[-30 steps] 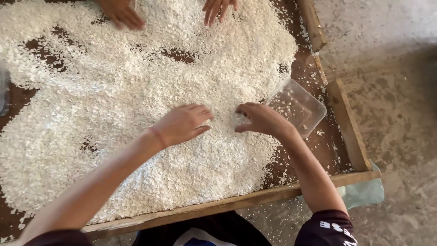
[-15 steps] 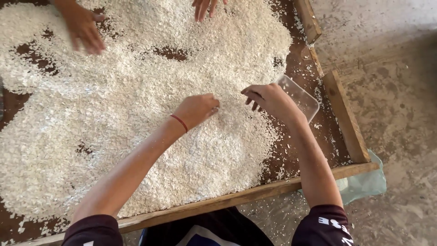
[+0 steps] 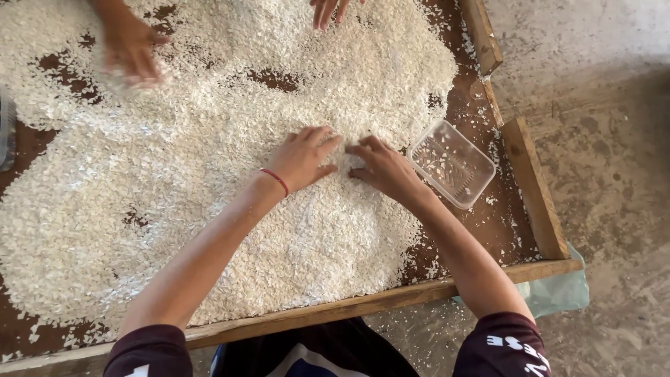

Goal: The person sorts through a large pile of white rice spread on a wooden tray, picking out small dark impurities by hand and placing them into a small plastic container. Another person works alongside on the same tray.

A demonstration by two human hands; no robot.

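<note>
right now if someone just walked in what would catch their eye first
The big spread of white flakes covering most of the wooden-framed tray, with dark bare patches showing through. At its middle, the person's left hand and right hand lie palm down on the flakes, fingertips nearly meeting. A clear plastic container sits just right of the right hand, and another person's hands work the far edge.

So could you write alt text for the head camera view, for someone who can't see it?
A person's left hand and right hand press side by side into a broad layer of small white flakes in a wooden-framed tray. A clear plastic container lies right of them; another person's hands work the far side.
</note>
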